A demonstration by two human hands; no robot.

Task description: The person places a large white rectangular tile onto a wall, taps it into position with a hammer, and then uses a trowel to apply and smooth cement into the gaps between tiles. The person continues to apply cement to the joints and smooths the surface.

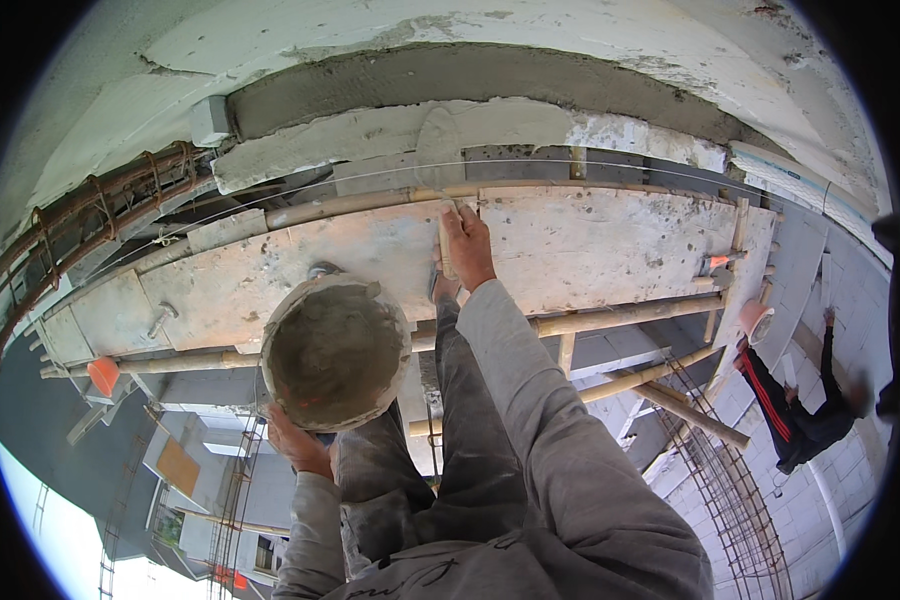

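My right hand (467,243) is wrapped round the handle of a trowel (438,145). Its mortar-smeared blade points away from me and lies against the pale wet mortar on the ledge (340,140) at the wall. A round bucket (403,345) of grey mortar (335,350) is in front of me at the left, tilted so its mouth faces up. My left hand (300,445) grips the bucket's near rim and side, and part of its fingers is hidden. One of my feet shows on the planks beyond the right hand.
A plank platform (590,240) on bamboo poles (630,315) crosses in front. A string (300,178) runs along the ledge. A hammer (162,318) lies on the left planks; an orange-handled tool (718,262) at right. Rusty rebar (100,230) juts left. Another person (810,420) is below right.
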